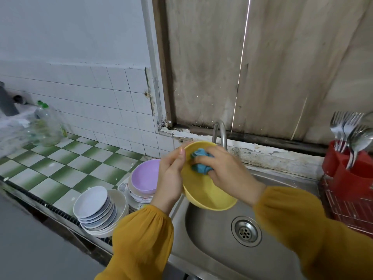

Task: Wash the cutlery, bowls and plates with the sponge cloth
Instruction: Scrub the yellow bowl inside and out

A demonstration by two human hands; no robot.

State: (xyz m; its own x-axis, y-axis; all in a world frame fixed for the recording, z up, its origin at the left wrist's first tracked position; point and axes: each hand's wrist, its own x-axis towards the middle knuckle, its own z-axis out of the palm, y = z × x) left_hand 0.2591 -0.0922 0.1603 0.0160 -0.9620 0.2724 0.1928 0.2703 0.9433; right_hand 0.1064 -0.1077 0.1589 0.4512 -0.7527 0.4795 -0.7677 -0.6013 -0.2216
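- Two hands are engaged over the sink [212, 245]: the yellow bowl [207, 197] is held tilted above the basin, just in front of the tap [221, 134] and clear of the steel.
- The bowl is gripped at its left rim by the left hand [171, 178], with the thumb laid along the rim edge and the fingers hidden behind the wall.
- The sponge cloth [199, 161] is bunched inside the bowl near its upper wall. It is clasped by the right hand [228, 170], whose fingers are curled over it and pressed against the inner surface.
- The bowl is judged to be light, stiff plastic (the exact material cannot be settled), so little force should be needed. Once wet it is likely to be slippery, so a pinch across the rim, thumb inside and fingers outside, is favoured.
- The cloth is judged soft and limp. It is best taken as a wad in the whole palm, so that it can be pushed into the curve of the wall.
- A stack of plates [94, 207] and a purple bowl [144, 176] are set on the counter left of the sink, and are presumed unwashed.
- Forks and spoons [347, 128] are stood upright in a red holder [349, 178] to the right.
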